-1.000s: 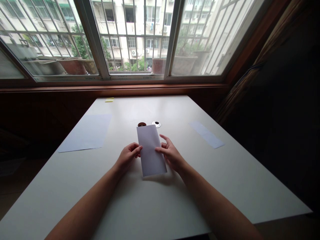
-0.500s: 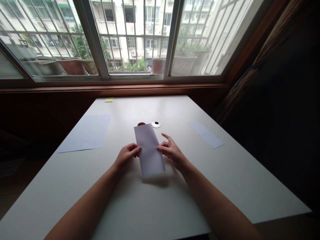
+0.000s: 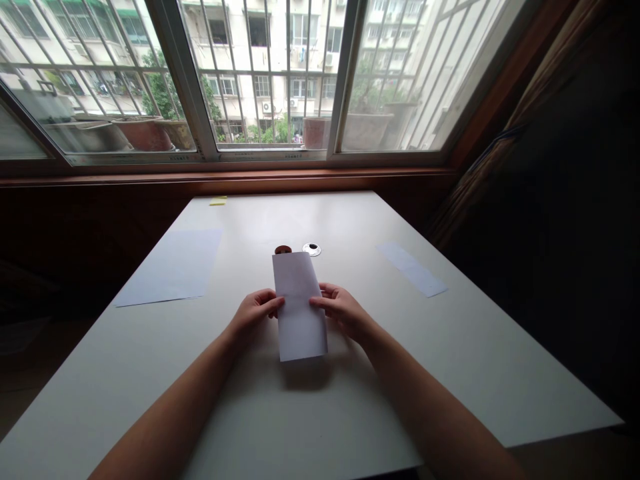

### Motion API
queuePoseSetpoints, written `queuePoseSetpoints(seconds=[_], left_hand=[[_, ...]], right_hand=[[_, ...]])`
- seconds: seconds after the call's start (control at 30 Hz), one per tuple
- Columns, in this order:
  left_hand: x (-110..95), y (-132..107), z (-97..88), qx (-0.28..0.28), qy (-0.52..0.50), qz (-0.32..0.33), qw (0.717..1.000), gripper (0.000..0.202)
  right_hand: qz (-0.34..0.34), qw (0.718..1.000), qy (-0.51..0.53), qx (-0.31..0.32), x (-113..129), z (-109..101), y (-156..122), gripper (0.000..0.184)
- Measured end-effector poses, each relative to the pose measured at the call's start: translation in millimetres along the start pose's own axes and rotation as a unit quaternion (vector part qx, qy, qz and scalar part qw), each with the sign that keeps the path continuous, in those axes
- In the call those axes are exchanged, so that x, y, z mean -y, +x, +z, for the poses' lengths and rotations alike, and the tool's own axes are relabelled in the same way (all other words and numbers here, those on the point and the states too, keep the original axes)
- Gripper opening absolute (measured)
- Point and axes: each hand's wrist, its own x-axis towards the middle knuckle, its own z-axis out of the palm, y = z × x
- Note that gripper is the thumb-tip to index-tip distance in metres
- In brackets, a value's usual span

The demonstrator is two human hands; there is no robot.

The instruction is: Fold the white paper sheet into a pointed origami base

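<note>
Holding paper (image 3: 301, 323) above the middle of the desk (image 3: 300, 433)
The left hand (image 3: 254, 312) pinches its left side, the right hand (image 3: 346, 311) its right side. A large sheet (image 3: 173, 268) lies along the desk's left edge, a strip (image 3: 413, 269) near the right edge, a yellow slip (image 3: 219, 201) by the far left corner.

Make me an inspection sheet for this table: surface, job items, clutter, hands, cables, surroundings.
Surface: white table, shiny toward its far end.
Job's things: narrow white paper, held above the table.
Clutter: larger paper sheet left, paper strip right, yellow slip near the far-left corner, brown disc and pale ring beyond the held paper.
Hands: left hand and right hand pinch opposite long edges, thumbs on top.
Cables: nothing seen.
Surroundings: barred window ahead, curtain at right; right side mostly dark.
</note>
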Motion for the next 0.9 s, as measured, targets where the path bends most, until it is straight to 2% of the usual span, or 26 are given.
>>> queuePoseSetpoints(seconds=[0.07,0.2,0.4,0.57,0.67,0.8,0.9], left_hand=[[0,0,0.0,0.015,-0.001,-0.006,1.000,0.029],[0,0,-0.1,0.028,-0.009,-0.016,0.999,0.030],[-1,0,-1.2,-0.002,-0.013,-0.018,1.000,0.029],[-1,0,-1.3,-0.017,-0.010,-0.021,1.000,0.027],[2,0,-0.6,-0.022,-0.011,-0.015,1.000,0.027],[3,0,0.3,-0.031,-0.011,-0.002,0.999,0.027],[2,0,-0.3,-0.048,-0.003,0.005,0.999,0.028]], right_hand=[[0.017,1.000,-0.011,0.020,-2,4,-1,0.042],[0.035,0.999,-0.027,0.016,0,4,-1,0.039],[0.031,0.998,-0.051,-0.024,11,-12,1,0.031],[0.030,0.996,-0.085,-0.029,15,-20,0,0.032],[0.030,0.996,-0.077,-0.015,12,-16,-2,0.035],[0.049,0.995,-0.083,0.039,10,-10,-5,0.038],[0.051,0.993,-0.104,0.033,10,-11,-5,0.038]])
